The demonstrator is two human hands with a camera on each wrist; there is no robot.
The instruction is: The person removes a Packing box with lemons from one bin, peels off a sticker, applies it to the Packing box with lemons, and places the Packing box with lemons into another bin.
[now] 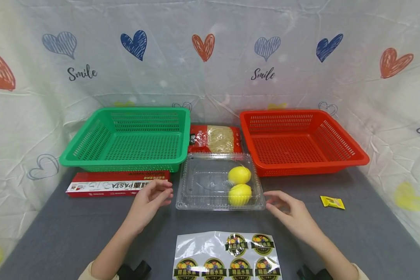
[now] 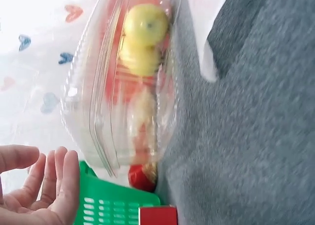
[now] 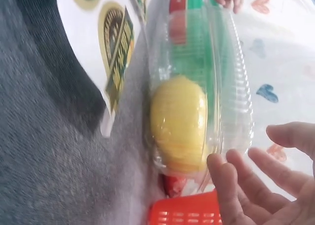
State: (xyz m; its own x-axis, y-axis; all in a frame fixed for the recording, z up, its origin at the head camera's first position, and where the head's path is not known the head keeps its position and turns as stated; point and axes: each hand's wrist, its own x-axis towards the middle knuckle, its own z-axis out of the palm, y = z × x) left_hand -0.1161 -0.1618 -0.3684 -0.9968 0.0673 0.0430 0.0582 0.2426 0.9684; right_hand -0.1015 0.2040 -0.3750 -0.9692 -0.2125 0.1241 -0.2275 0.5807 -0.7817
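Note:
A clear plastic clamshell box (image 1: 204, 190) lies on the grey cloth with its lid down. Two yellow lemon-like fruits (image 1: 239, 194) show through its right side. My left hand (image 1: 152, 202) hovers left of the box, over the front of a red PASTA box (image 1: 101, 184), its fingers loosely bent and holding nothing. At the box's right front corner is my right hand (image 1: 290, 216), fingers relaxed and spread in the right wrist view. Its fingertips are close to the rim; whether they touch it I cannot tell. A sheet of round fruit stickers (image 1: 203, 249) lies in front.
Behind the clear box stands a green basket (image 1: 126, 159) on the left and a red basket (image 1: 301, 167) on the right. Between them lies a red bag with a pale window (image 1: 220, 139). A small yellow packet (image 1: 332, 202) is at the right.

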